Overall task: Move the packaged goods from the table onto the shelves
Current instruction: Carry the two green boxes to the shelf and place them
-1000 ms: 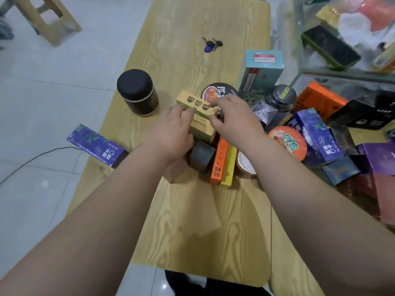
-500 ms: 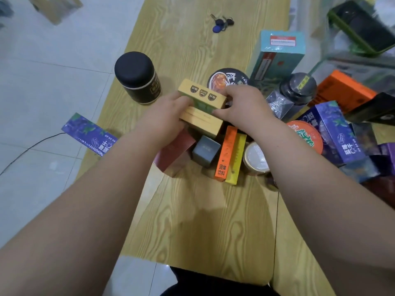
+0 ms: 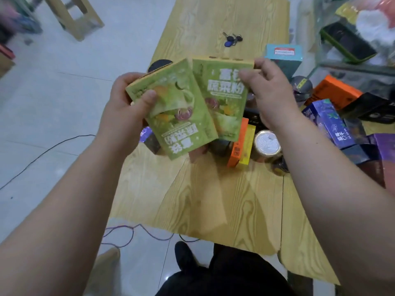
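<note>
left grip (image 3: 124, 107) tight on tilted box (image 3: 181, 124), right grip (image 3: 267, 92) tight on upright box (image 3: 224, 103)

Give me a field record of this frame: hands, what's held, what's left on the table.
left hand: grips left green box, thumb on its front, print upside down
right hand: grips right green box at its top corner, print upright
boxes: held above the table, edges overlapping in view
on table: keys, teal box, foil-lidded can, slim orange box, more packages
</note>
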